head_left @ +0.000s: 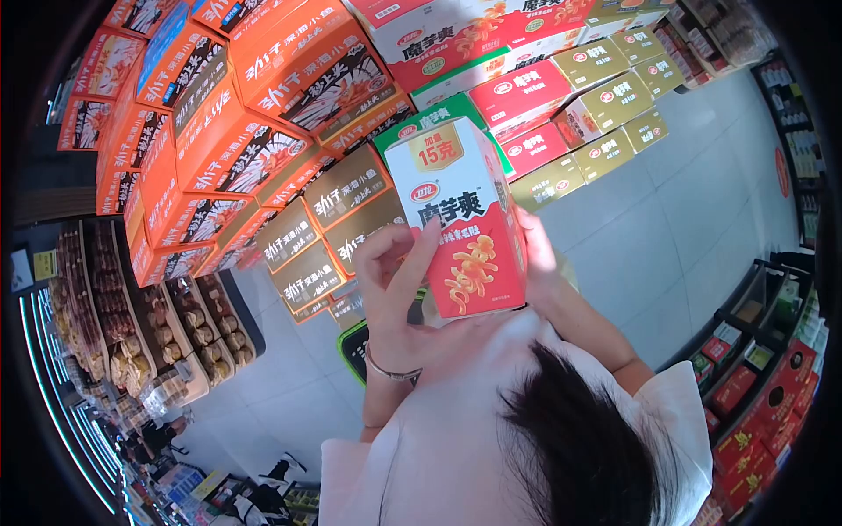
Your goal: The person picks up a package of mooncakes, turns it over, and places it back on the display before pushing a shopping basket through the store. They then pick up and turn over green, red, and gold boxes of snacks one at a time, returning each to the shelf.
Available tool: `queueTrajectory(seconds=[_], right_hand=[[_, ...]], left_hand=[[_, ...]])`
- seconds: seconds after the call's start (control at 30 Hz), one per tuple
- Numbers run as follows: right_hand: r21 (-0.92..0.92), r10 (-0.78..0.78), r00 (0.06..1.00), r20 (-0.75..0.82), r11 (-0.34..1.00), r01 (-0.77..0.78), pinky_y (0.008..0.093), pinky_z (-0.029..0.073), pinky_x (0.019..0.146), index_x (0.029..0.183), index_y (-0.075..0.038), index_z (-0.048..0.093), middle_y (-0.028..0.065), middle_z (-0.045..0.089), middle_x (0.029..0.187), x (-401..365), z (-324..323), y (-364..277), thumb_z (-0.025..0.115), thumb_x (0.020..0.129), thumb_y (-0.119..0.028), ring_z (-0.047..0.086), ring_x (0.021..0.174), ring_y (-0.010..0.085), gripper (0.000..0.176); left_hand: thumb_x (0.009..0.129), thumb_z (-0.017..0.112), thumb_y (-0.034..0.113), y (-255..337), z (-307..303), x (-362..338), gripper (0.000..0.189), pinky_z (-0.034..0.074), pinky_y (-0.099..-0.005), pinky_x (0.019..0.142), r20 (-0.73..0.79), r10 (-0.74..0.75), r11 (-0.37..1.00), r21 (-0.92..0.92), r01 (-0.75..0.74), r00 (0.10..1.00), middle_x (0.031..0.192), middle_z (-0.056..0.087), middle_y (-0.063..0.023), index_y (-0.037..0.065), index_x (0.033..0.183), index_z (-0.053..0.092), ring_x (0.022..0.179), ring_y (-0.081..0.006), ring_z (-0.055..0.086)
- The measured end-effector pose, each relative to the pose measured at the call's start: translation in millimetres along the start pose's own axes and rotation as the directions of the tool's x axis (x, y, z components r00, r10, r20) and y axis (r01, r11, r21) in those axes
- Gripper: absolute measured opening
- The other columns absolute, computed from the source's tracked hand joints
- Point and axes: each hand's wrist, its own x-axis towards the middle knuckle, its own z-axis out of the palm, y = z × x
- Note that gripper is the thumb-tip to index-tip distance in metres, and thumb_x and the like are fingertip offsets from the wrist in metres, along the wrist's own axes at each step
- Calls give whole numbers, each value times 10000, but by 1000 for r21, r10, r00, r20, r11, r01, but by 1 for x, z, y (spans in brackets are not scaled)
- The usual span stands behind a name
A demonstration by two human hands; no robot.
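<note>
A white and red snack box (469, 254) with a gold "15克" label is held upright in front of the chest. My left hand (399, 285), with a bracelet at the wrist, grips its left side, the thumb and a finger lying on the front face. On the box's right side is my right hand (539, 254), its fingers partly hidden behind the box. Just behind the held box stands a green box (438, 114) in the stack.
Orange boxes (237, 149) are stacked at upper left, brown boxes (351, 184) below them. Red boxes (517, 96) and gold boxes (614, 101) stand at upper right. Shelves of packaged food (132, 324) are at left; a dark shelf with red boxes (754, 421) is at lower right.
</note>
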Motion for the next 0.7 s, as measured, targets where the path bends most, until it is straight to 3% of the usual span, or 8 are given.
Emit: queueTrajectory(seconds=[0.33,0.43,0.47,0.5,0.57,0.6,0.63,0.7], right_hand=[[71,26,999,40,997,-29,454,468,1038,1436,-58,383,154,529,1384,-4,-8,0,332,1027,-410,557,1237,270,542],[68,1,988,155,998,-11,411,408,1076,1426,-37,393,121,524,1399,-4,-11,-4,386,1033,-364,518,1269,219,511],[56,-34,989,141,998,27,412,407,1077,1426,-32,392,121,524,1399,-4,-16,-4,402,1029,-349,517,1271,219,508],[43,-69,989,130,997,64,414,406,1078,1425,-28,392,120,523,1400,-4,-18,-5,418,1026,-334,516,1273,219,504],[-12,-66,993,94,998,68,425,407,1074,1399,-25,425,127,546,1371,-7,-12,-10,430,1012,-351,531,1252,230,506],[-66,-65,996,54,995,68,436,409,1070,1373,-23,458,134,568,1342,-9,-8,-13,443,999,-368,546,1231,241,509],[-67,-66,996,56,995,69,436,409,1070,1373,-23,458,134,568,1342,-10,-5,-16,443,999,-368,546,1231,241,509],[-318,-64,997,-34,947,50,442,373,1097,1443,-31,372,135,513,1397,-15,3,-19,468,983,-356,500,1284,250,571]], left_hand=[[568,927,394,3,-1,-1,966,417,-382,978,7,-20,999,37,20,1000,1224,471,-138,-34,1345,543,1153,-251,489],[580,923,390,0,0,-2,979,413,-382,987,-15,-31,999,25,32,999,1243,472,-146,-39,1360,517,1165,-259,487],[678,837,532,-8,-3,-7,1009,408,-386,999,36,-36,999,27,35,999,1268,470,-156,-43,1408,446,1206,-263,478],[678,837,532,-13,-4,-10,1009,408,-386,999,36,-35,999,28,34,999,1268,470,-156,-43,1408,446,1206,-263,478],[784,733,515,-20,-5,-12,886,432,-385,954,3,-65,977,-203,64,998,1256,476,-186,-61,1396,450,1096,-256,533],[867,562,623,-19,2,-13,937,409,-380,964,-46,-168,951,-271,150,985,1258,516,-194,-72,1454,340,1113,-255,542],[867,562,623,-16,0,-12,937,409,-380,964,-47,-166,951,-271,148,985,1258,516,-194,-72,1454,340,1113,-255,542],[873,490,698,-9,-8,-9,1004,415,-373,950,-30,-383,849,-404,340,923,1249,543,-171,-55,1494,257,1125,-244,553]])
